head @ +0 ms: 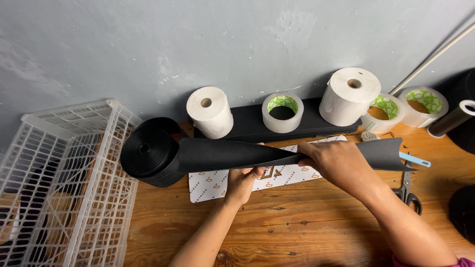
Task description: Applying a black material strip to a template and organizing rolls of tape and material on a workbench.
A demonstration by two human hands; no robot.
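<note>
Nearest to us, our two forearms rise from the bottom edge over the wooden tabletop [307, 232]. Our left hand [242, 182] comes up from six o'clock and pinches the lower edge of the black sheet [232, 154], thumb on top, fingers tucked beneath and out of sight. Our right hand [336, 162] enters from five o'clock and lies curled over the same sheet, closed on it from above; its fingertips are hidden behind the fold.

The sheet stretches from nine to three o'clock, unwound from the black roll [148, 151] standing on its side at the left. Its free end flares out past our right hand. Under the sheet lies a white printed card [213, 185], mostly covered. At three o'clock, scissors [408, 190] and a light blue handle [414, 159] poke out from beneath the sheet's end; what the handle belongs to we cannot make out.

At nine o'clock stands a white plastic crate [64, 188], cut off by the frame, with dark shapes inside too obscured to name.

Farther back, along the grey wall [148, 44], a flat black block [257, 121] carries a tape roll [282, 112], flanked by one white paper roll [210, 111] and a larger one [350, 96]. Two more tape rolls [405, 106] sit at two o'clock, beside a dark tube [452, 118] cut by the right edge.
</note>
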